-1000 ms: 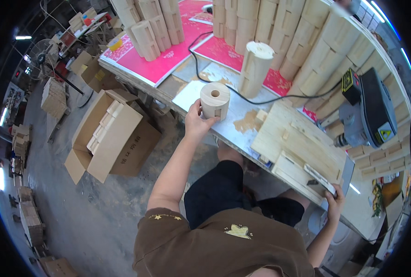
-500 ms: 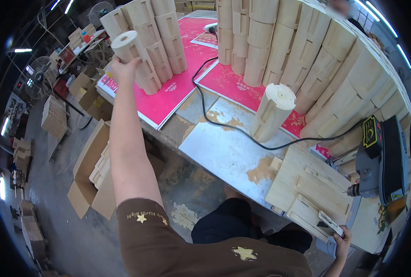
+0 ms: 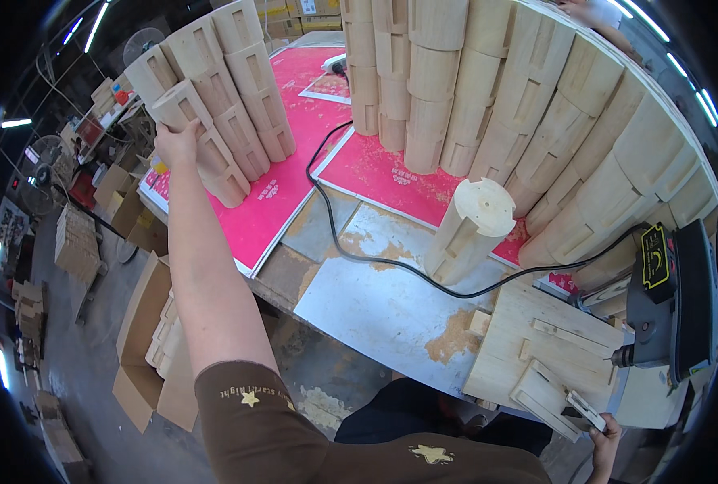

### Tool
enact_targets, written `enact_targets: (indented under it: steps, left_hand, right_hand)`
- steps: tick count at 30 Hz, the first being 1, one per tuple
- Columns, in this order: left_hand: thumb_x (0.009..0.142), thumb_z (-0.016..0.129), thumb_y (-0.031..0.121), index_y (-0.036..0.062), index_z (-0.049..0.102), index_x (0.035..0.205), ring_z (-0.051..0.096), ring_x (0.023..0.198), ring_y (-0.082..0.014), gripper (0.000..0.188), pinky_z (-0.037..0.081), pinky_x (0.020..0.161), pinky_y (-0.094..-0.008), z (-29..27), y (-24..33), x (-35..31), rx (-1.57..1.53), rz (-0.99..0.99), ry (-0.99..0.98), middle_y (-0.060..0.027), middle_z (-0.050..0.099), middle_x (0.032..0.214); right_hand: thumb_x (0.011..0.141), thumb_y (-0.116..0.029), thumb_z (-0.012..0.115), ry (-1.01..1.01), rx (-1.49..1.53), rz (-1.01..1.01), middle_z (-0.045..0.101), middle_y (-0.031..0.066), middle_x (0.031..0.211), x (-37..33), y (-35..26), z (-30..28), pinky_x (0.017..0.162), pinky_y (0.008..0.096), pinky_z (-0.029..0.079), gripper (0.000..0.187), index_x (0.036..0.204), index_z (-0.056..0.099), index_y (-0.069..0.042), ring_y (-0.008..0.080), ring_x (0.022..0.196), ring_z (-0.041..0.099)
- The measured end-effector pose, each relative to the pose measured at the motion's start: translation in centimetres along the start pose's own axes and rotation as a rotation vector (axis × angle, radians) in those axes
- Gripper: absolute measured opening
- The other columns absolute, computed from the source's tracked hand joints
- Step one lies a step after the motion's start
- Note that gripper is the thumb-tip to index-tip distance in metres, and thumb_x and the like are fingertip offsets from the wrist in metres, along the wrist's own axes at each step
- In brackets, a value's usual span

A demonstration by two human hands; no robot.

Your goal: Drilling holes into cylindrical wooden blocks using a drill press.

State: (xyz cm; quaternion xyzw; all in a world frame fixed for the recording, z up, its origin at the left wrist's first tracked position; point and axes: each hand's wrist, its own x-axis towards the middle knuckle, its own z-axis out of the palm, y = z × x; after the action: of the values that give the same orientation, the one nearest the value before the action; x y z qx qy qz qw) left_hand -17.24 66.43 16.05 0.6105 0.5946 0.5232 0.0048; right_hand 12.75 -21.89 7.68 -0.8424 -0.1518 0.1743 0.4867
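Grasping slotted wooden cylinder (image 3: 189,100) with left hand (image 3: 177,145) near table's (image 3: 278,285) left edge: probably rigid, fairly heavy, best held round the sides. Clutching pale bar (image 3: 586,410) with right hand (image 3: 608,436).

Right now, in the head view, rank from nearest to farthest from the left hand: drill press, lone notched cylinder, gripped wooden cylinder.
1. Gripped wooden cylinder: in the left hand, atop its column.
2. Lone notched cylinder: standing mid-table, to the right.
3. Drill press: far right.
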Motion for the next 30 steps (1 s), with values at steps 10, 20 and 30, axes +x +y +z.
enact_targets:
  steps: [10, 20, 30]
  left_hand:
    - [0.076, 0.072, 0.026, -0.0047, 0.029, 0.135, 0.040, 0.120, -0.0357, 0.079, 0.035, 0.100, -0.0407, 0.0, 7.8, -14.8, -0.547, 0.204, -0.258, -0.0246, 0.038, 0.131]
    - [0.053, 0.088, 0.025, 0.0032, 0.014, 0.142, 0.036, 0.125, -0.0339, 0.117, 0.031, 0.104, -0.0416, -6.1, 21.5, -39.5, -0.683, 0.200, -0.619, -0.0219, 0.033, 0.137]
    - [0.056, 0.082, 0.020, 0.0039, 0.025, 0.136, 0.050, 0.115, -0.0315, 0.099, 0.043, 0.094, -0.0392, -12.1, 25.5, -40.8, -0.729, 0.216, -0.647, -0.0182, 0.048, 0.124]
  right_hand:
    - [0.061, -0.008, 0.068, -0.015, -0.058, -0.007, 0.055, 0.0019, 0.084, -0.3, -0.5, 0.1, 0.071, 0.0241, 0.038, 0.028, 0.086, 0.060, 0.000, 0.0121, 0.079, 0.050]
    - [0.067, 0.001, 0.068, -0.061, 0.057, -0.091, 0.057, 0.0019, 0.085, 1.1, -0.2, 0.8, 0.075, 0.0241, 0.040, 0.024, 0.091, 0.064, 0.000, 0.0122, 0.082, 0.052]
    - [0.068, 0.002, 0.068, -0.102, 0.154, -0.220, 0.060, 0.0034, 0.090, 1.2, 2.4, -0.6, 0.078, 0.0252, 0.042, 0.025, 0.093, 0.065, 0.000, 0.0130, 0.086, 0.055]
